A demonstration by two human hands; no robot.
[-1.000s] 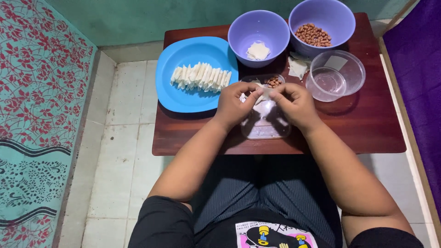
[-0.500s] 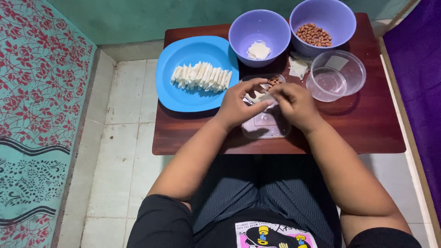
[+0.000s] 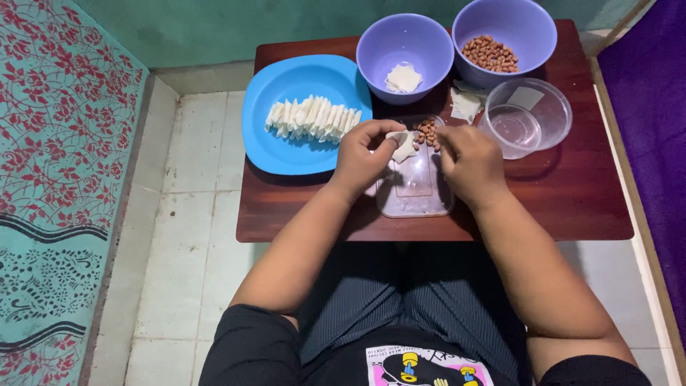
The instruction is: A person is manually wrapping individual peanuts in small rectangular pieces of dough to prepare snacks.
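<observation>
Setting: a home, food preparation at floor level.

A low wooden table [image 3: 572,207] stands on a worn tiled floor [image 3: 189,207] against a green wall [image 3: 236,28], a patterned mat [image 3: 57,179] alongside, with plastic bowls [image 3: 404,43] and a blue plate [image 3: 286,93] of food.

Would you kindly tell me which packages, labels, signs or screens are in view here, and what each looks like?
No packages, signs or screens.
Shirt print: bottom edge, on the person's black shirt; white patch with a black and yellow cartoon figure.
Clear tub: table's right, round, with a pale square patch, perhaps a label.
</observation>
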